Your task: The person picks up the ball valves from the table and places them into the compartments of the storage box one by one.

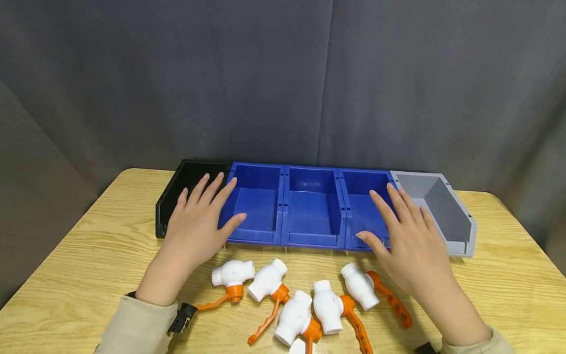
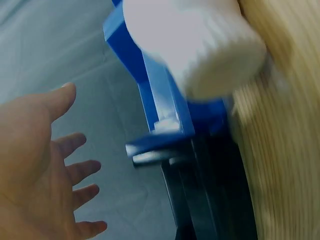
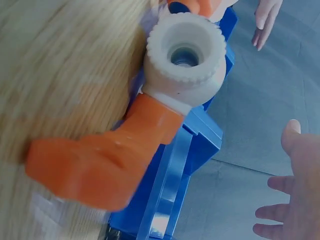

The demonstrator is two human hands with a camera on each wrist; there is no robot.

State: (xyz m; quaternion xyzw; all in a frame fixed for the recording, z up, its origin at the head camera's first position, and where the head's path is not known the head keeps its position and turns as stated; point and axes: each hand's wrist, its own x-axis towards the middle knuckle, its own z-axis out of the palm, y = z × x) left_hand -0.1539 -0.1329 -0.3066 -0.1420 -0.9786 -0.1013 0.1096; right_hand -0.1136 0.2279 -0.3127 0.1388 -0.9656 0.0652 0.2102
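My left hand (image 1: 196, 223) hovers with spread fingers over the front of the black bin (image 1: 170, 206) and the leftmost blue bin (image 1: 254, 211). Across from it, my right hand (image 1: 413, 238) is spread in front of the right blue bin (image 1: 364, 209) and the grey bin (image 1: 446, 211). Neither hand holds anything. Several white ball valves with orange lever handles lie on the table between the forearms; one valve (image 1: 233, 273) is nearest the left wrist, another valve (image 1: 360, 286) nearest the right. In the right wrist view a valve (image 3: 185, 80) looms large, its ribbed open end facing the camera.
The bins stand side by side in a row at the back of the wooden table (image 1: 88, 265), with a middle blue bin (image 1: 311, 214) at the centre. A dark grey curtain (image 1: 274, 83) hangs behind them. Another valve (image 1: 294, 317) lies near the front edge of the view.
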